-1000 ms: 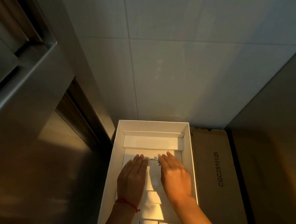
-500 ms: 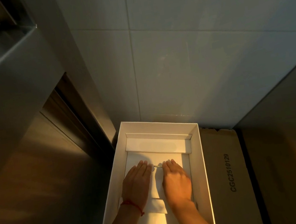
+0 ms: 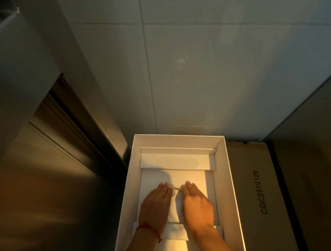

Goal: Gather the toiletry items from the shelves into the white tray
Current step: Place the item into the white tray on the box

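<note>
Beneath both palms, the white tray (image 3: pixel 224 172) holds no toiletries; left hand (image 3: pixel 156 207) and right hand (image 3: pixel 196 205) lie flat, fingers straight, gripping nothing, apparently steadying its folded insert (image 3: pixel 189 174).

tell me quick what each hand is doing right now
Left hand: open, fingers straight, flat inside the white tray.
Right hand: open, fingers straight, flat beside it.

Two bare forearms without sleeves, a thin red string bracelet (image 3: pixel 149 229) round the left wrist.
</note>
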`<action>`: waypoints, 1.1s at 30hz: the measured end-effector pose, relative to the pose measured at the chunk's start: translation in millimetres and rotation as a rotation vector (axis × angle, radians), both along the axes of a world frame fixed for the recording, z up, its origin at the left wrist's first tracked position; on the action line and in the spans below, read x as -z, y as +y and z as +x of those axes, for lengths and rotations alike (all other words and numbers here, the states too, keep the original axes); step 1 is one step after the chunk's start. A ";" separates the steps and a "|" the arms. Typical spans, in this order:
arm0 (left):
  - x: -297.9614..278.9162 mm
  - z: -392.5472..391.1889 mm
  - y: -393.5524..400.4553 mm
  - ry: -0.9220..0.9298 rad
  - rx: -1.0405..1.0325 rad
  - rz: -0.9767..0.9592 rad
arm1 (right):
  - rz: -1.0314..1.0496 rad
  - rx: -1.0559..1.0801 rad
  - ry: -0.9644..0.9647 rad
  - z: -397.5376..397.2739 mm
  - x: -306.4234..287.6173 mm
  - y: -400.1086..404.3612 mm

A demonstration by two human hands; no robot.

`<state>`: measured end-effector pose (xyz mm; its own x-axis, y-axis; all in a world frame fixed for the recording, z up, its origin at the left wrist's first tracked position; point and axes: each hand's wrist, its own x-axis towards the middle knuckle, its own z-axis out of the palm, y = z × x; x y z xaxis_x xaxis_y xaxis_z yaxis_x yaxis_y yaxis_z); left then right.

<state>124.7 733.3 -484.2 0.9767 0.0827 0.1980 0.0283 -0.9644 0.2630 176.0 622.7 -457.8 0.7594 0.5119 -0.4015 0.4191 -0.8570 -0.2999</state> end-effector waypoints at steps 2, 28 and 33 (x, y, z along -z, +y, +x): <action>0.4 0.5 -0.4 0.009 0.003 -0.001 | 0.003 -0.005 -0.035 -0.4 9.0 -0.2; -39.5 0.7 -8.7 0.091 -0.085 0.046 | 0.164 0.051 -0.130 -1.9 -19.7 -1.3; -62.2 1.2 -11.4 0.065 -0.114 0.042 | 0.199 0.035 -0.194 2.3 -42.4 -6.1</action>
